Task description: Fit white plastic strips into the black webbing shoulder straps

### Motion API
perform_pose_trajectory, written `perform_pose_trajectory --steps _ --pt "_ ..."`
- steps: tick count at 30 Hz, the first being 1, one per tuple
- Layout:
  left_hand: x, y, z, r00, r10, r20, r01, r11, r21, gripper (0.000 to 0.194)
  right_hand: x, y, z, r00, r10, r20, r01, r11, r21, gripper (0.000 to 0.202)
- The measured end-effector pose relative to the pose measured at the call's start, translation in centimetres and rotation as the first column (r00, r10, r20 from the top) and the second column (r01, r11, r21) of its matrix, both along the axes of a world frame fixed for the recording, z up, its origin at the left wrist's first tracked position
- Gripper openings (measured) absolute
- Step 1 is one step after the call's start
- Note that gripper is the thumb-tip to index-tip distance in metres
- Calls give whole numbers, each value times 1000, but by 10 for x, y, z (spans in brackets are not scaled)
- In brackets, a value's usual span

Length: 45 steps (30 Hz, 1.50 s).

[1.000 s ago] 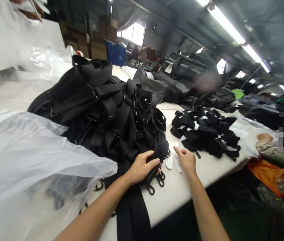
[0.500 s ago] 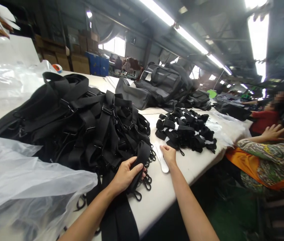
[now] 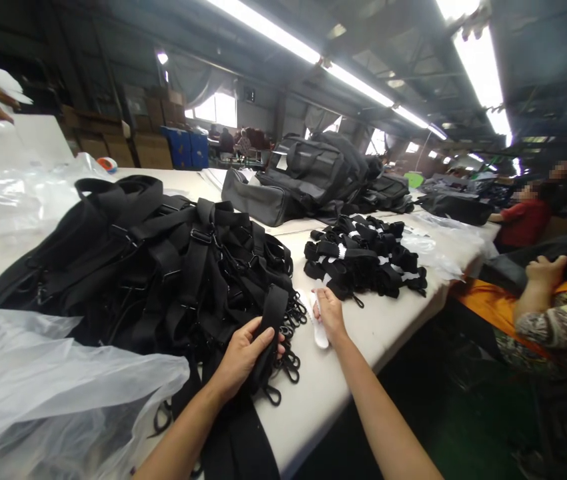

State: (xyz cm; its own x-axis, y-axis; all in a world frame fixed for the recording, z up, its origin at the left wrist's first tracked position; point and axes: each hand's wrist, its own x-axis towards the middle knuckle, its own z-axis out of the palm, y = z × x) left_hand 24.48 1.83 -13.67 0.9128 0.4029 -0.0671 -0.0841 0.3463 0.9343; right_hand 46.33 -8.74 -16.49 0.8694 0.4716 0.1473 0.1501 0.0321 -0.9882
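Observation:
My left hand [image 3: 242, 355] is closed around a folded black webbing strap [image 3: 274, 312], thumb on top, at the right edge of a big heap of black straps [image 3: 156, 247] with buckles. Black hooks [image 3: 291, 365] dangle beside it over the pale table. In my right hand [image 3: 332, 316], pinched between thumb and fingers, is a white strip [image 3: 321, 337] with a rounded lower end and a toothed edge. Just beyond this hand lies a pile of rolled black straps [image 3: 363, 257], several wrapped with similar white bands.
Clear plastic sheeting [image 3: 63, 387] covers the table's near left. Dark bags [image 3: 308, 170] are stacked at the back. On the right, a co-worker's hand [image 3: 546, 270] is close to the table [image 3: 378, 327] edge, with dark fabric beside it. More plastic film [image 3: 438, 250] lies farther right.
My right hand has taken hold of the white strip and lifted it slightly, its fingers now curled round it. My left hand keeps the strap. The co-worker's hand has lowered onto dark fabric.

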Motion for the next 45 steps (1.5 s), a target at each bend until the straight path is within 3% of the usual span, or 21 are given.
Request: perform_pose_trajectory --steps 4,7,11,13,19,25,30,36,38,42,45 --pt "1 0 -1 1000 10 10 -10 1000 -28 40 -12 -9 -3 991 101 -85 -98 995 33 51" --pt "1 -4 7 1000 7 26 -5 998 -59 46 -24 -19 -6 975 167 -147 -157 985 78 46" --pt "13 -22 22 998 -59 33 62 993 -98 48 -32 -27 -10 956 174 -235 -140 978 154 44" --pt "26 -35 23 995 -92 28 95 989 -112 45 -31 -27 -12 952 151 -266 -104 977 184 45" --pt "64 -58 -4 987 -133 -85 119 980 -157 51 -26 -24 -22 945 58 -323 40 957 288 44" --pt "69 -59 -16 978 -147 -147 124 980 -154 47 -24 -28 -21 896 97 -434 140 865 481 38" --pt "71 -61 -19 982 -126 -141 102 981 -168 48 -19 -42 -9 796 262 -545 153 785 600 26" --pt "65 -57 -18 998 -50 -50 39 982 -187 49 -23 -57 -3 462 545 -700 261 671 694 13" --pt "60 -55 -13 998 -60 -15 56 980 -192 51 -27 -60 -4 418 593 -688 234 661 712 14" --pt "51 -53 -6 995 -94 26 97 976 -194 51 -40 -63 -8 438 636 -635 149 645 749 12" --pt "48 -53 -5 998 -66 18 68 978 -195 50 -46 -65 -5 552 530 -643 202 664 720 23"
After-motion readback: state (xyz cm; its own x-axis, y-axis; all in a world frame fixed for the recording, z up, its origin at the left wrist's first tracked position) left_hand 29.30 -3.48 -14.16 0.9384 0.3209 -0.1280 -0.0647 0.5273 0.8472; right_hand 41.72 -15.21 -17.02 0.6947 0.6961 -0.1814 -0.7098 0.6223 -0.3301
